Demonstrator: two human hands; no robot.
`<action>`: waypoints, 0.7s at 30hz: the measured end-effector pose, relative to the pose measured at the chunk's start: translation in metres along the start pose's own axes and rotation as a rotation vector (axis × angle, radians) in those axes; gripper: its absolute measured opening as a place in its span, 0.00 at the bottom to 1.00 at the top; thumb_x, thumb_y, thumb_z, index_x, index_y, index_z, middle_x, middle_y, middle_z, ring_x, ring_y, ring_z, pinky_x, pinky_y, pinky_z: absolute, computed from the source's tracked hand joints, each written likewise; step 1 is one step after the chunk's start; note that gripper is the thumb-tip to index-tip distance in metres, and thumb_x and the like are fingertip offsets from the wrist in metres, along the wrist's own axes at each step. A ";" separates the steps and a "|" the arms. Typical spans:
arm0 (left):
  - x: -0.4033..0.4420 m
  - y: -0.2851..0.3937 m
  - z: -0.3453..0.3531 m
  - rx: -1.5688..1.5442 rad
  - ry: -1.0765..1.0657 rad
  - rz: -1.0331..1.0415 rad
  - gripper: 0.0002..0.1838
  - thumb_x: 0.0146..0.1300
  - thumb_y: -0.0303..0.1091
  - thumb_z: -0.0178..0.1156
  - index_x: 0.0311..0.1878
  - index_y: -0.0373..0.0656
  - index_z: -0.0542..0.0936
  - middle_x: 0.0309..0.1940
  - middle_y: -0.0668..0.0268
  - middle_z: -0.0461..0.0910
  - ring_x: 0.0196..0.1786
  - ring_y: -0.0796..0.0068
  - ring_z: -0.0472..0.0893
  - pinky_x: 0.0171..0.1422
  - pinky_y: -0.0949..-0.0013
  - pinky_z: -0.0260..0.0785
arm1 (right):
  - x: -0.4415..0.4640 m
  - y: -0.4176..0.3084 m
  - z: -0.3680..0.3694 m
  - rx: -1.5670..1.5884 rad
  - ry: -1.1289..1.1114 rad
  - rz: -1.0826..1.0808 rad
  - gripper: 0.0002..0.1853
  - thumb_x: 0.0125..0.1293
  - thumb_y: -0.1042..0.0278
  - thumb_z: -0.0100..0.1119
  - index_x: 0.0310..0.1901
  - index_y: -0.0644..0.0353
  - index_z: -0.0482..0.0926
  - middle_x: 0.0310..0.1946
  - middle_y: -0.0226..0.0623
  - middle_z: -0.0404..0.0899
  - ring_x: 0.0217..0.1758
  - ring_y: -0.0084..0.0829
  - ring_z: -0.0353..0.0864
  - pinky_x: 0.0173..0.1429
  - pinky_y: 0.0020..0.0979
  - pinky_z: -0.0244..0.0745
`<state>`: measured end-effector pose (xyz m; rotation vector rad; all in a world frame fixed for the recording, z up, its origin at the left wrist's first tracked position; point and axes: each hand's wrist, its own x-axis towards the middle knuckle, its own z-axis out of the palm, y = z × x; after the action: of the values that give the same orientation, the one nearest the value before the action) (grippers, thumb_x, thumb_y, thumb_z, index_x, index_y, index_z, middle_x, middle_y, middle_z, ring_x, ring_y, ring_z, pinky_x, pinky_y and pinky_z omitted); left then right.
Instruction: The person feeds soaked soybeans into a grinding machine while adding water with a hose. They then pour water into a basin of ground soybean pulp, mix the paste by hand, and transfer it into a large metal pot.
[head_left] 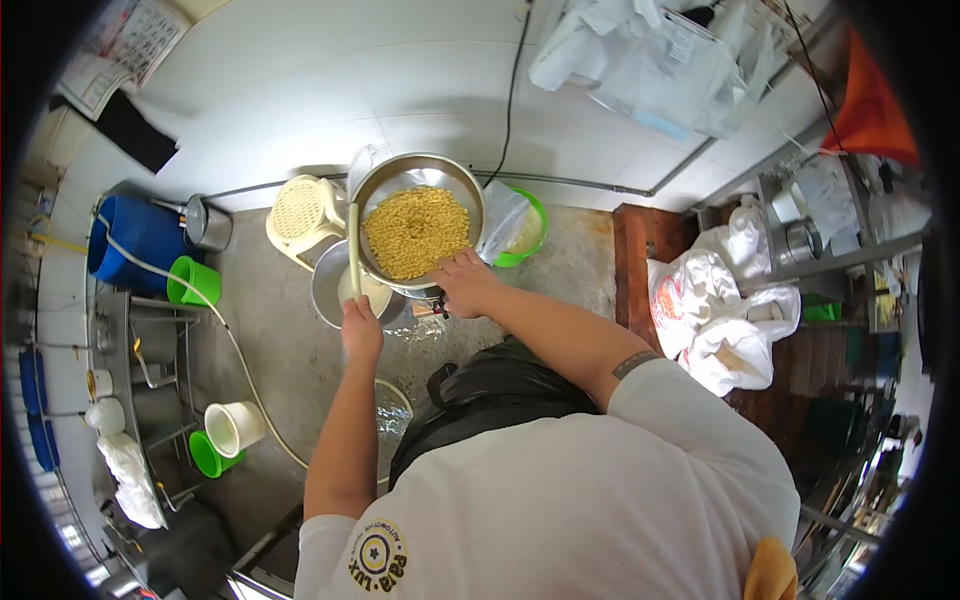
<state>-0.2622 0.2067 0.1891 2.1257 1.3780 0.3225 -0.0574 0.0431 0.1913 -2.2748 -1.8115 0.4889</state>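
A wide steel bowl (472,195) holds yellow beans (415,228) with a dip in their middle. My left hand (361,326) is closed around the lower end of a pale yellow stick-like tube (353,250), which stands along the bowl's left side; whether it is a hose end or a solid stick is unclear. At the bowl's lower right rim lies my right hand (464,280), its fingers spread over the edge by the beans. Below and left of it, a second metal bowl (325,285) contains something whitish, partly covered by the upper bowl.
A cream plastic stool (298,212) and a green basin (541,232) flank the bowls. A hose (235,345) crosses the wet floor from a blue barrel (142,240). White sacks (715,300) stand right; buckets (234,428) and a metal stand (125,350) are left.
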 end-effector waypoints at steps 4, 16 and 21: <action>-0.001 0.004 -0.002 -0.022 -0.026 -0.046 0.20 0.82 0.49 0.47 0.50 0.37 0.73 0.42 0.36 0.83 0.49 0.27 0.80 0.53 0.36 0.70 | 0.004 -0.005 -0.002 -0.031 -0.028 0.038 0.36 0.60 0.52 0.72 0.70 0.53 0.74 0.70 0.44 0.72 0.77 0.48 0.64 0.84 0.52 0.46; 0.000 -0.004 -0.005 -0.166 -0.020 -0.110 0.21 0.81 0.49 0.47 0.49 0.36 0.73 0.41 0.34 0.82 0.49 0.28 0.80 0.54 0.35 0.70 | 0.010 -0.011 -0.002 -0.090 -0.046 0.008 0.39 0.61 0.48 0.73 0.72 0.54 0.71 0.71 0.46 0.70 0.78 0.51 0.63 0.83 0.54 0.48; 0.000 -0.007 -0.004 -0.170 -0.016 -0.104 0.20 0.81 0.49 0.48 0.49 0.37 0.73 0.41 0.35 0.83 0.49 0.28 0.81 0.54 0.36 0.70 | 0.011 -0.008 0.002 -0.112 -0.017 -0.015 0.39 0.60 0.48 0.74 0.70 0.55 0.73 0.69 0.46 0.71 0.76 0.51 0.65 0.83 0.54 0.49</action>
<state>-0.2693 0.2102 0.1880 1.9083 1.3949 0.3669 -0.0636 0.0559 0.1908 -2.3343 -1.9075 0.4157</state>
